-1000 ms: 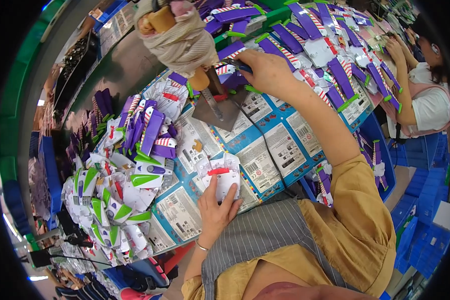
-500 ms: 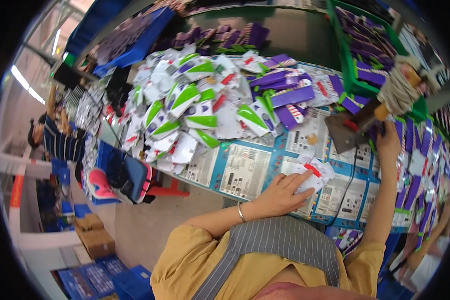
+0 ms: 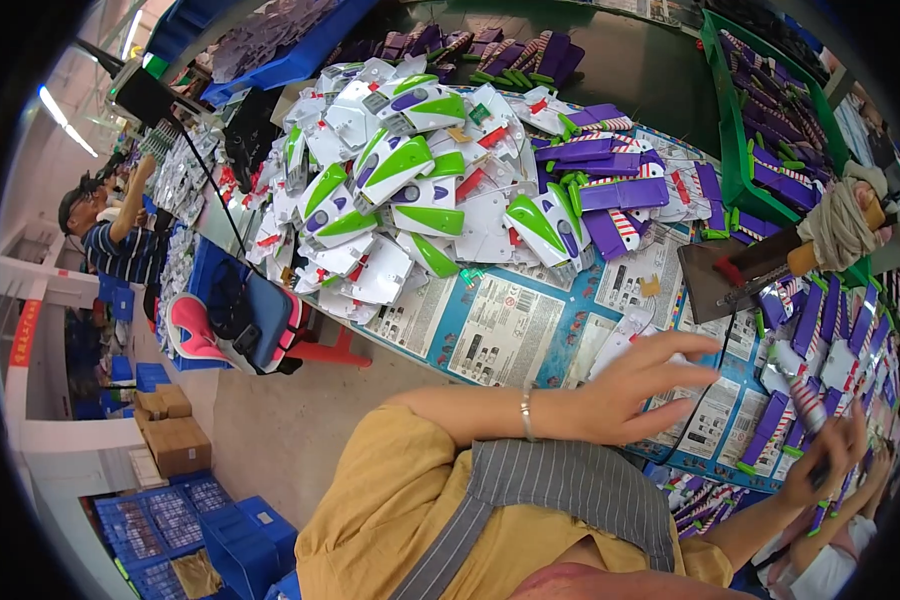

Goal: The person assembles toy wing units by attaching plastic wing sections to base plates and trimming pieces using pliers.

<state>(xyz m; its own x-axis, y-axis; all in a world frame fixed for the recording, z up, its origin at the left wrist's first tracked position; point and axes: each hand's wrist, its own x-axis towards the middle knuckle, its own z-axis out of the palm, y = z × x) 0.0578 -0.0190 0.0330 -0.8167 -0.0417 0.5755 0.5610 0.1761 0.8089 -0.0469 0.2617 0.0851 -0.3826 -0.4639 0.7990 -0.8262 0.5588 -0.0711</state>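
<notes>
My left hand point(image 3: 650, 392) is open, its fingers spread over the near edge of the table, partly covering a small white plastic part point(image 3: 620, 338). Blurred at the right edge is my right hand point(image 3: 825, 455), its fingers closed round the end of a white striped toy piece point(image 3: 806, 398). That piece lies over a heap of purple wing parts point(image 3: 832, 320) with green tips. A heap of white, green and purple toy shells point(image 3: 370, 190) covers the table's left half. Beside it are several purple striped wings point(image 3: 620, 193).
A cloth-wrapped handle point(image 3: 845, 225) rises by a dark metal plate point(image 3: 705, 285) with a cord. Behind stands a green crate point(image 3: 735, 170) of purple parts. A blue bin point(image 3: 290, 62) is at the far left, a pink-edged chair point(image 3: 195, 328) below. Other people work at left and right.
My right hand has come away from beside the metal plate, toward me and to the right. My left hand has lifted off the small white part and shifted right.
</notes>
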